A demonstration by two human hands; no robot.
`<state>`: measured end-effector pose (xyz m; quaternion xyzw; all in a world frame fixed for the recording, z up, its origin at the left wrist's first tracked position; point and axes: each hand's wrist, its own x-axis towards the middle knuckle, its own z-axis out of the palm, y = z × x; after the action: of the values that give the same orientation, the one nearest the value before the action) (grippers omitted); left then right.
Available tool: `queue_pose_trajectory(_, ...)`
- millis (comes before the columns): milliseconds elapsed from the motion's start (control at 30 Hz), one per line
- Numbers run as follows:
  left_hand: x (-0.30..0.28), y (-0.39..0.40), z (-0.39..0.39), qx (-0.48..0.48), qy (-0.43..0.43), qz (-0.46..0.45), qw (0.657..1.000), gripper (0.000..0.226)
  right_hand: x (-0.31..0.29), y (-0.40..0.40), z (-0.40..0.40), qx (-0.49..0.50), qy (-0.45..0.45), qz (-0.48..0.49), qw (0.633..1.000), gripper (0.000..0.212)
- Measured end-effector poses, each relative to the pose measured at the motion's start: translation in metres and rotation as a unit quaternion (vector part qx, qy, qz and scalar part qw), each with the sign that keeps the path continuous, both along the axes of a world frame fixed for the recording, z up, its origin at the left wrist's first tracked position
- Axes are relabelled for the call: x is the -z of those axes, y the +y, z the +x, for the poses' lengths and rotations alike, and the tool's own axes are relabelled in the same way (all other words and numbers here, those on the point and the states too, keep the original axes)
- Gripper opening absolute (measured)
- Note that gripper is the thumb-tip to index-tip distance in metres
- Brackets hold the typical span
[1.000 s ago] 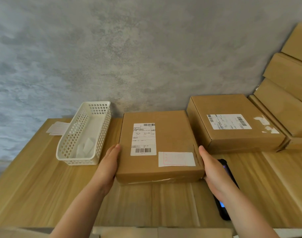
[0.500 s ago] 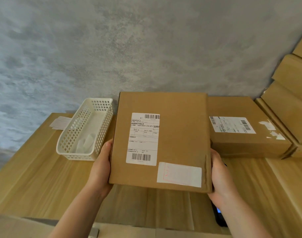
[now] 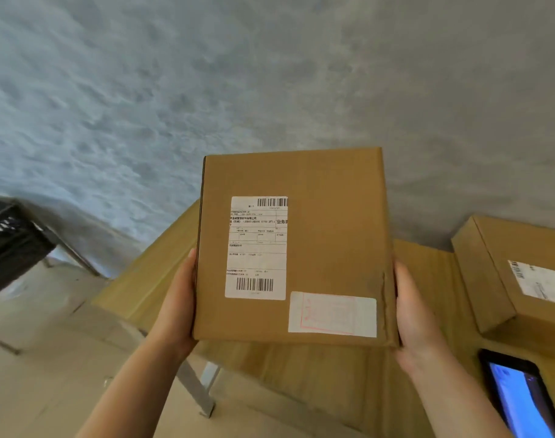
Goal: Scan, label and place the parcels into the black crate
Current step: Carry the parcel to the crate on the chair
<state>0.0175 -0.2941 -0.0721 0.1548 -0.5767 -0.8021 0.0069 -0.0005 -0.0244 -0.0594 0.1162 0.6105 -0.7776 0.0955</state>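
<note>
A flat brown cardboard parcel is held up in the air over the left end of the wooden table, its top face tilted toward me. It carries a white shipping label with barcodes and a second white sticker with red print near its lower right corner. My left hand grips its left edge and my right hand grips its right edge. The black crate stands at the far left, off the table, partly cut off by the frame and blurred.
Another labelled cardboard parcel lies on the table at the right. A black handheld scanner with a lit blue screen lies at the bottom right. A metal table leg and pale floor show below left. A grey wall is behind.
The parcel has been lifted off the table and carried left. My view has swung left too: the white basket has gone out of sight and the black crate has come into view.
</note>
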Motion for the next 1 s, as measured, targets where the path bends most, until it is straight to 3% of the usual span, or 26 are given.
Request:
queue_pose_trajectory(300, 0.016, -0.216, 0.078, -0.161, -0.016, -0.003, 0.987, 0.051, 0.001, -0.233, 0.002, -0.159, 0.032, 0.025, 0.986, 0.049)
queue_pose_trajectory(633, 0.06, -0.412, 0.17, -0.336, -0.097, 0.038, 0.936, 0.051, 0.058, -0.488, 0.007, -0.331, -0.056, 0.079, 0.939, 0.051)
queue_pose_trajectory(800, 0.083, -0.483, 0.172, -0.391, -0.142, 0.053, 0.908, 0.051, 0.09, -0.588, -0.017, -0.394, -0.089, 0.102, 0.909, 0.054)
queue_pose_trajectory(1000, 0.108, -0.576, 0.122, -0.412, -0.193, 0.075, 0.887, 0.05, 0.13, -0.698, -0.079, -0.413, -0.141, 0.106, 0.894, 0.056)
